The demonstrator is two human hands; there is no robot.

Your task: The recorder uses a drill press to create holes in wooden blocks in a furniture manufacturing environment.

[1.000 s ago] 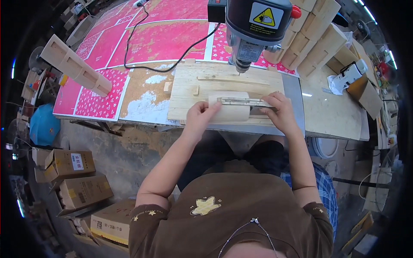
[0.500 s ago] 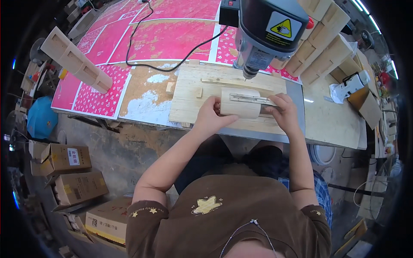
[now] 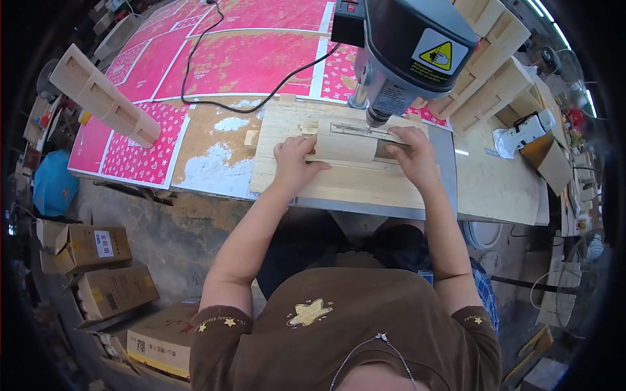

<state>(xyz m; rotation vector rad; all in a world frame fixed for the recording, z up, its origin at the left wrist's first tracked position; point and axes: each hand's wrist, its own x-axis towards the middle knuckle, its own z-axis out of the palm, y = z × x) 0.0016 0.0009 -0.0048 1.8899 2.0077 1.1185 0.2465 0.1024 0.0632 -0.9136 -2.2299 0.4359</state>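
A pale wooden cylinder (image 3: 339,148) lies on its side on the wooden work board (image 3: 313,189), under the chuck (image 3: 377,118) of a drill press (image 3: 417,49). Along its top runs a narrow slotted metal strip (image 3: 352,130). My left hand (image 3: 295,163) is closed on the cylinder's left end, thumb low along the near side. At the right end my right hand (image 3: 412,155) grips the metal strip, with its fingertips close beside the chuck. A dark gap shows at the cylinder's right end under those fingers. Whether the bit touches the strip or wood is hard to tell.
Stacked wooden cylinders (image 3: 107,98) lean at the left, and more wooden pieces (image 3: 489,91) stand behind right. A black cable (image 3: 274,94) crosses the pink sheet (image 3: 254,62). Sawdust covers parts of the table. Cardboard boxes (image 3: 117,287) sit on the floor at left.
The cylinder and both my hands have moved away from me and slightly left, bringing the metal strip beneath the chuck. My left hand has shifted round the cylinder's left end.
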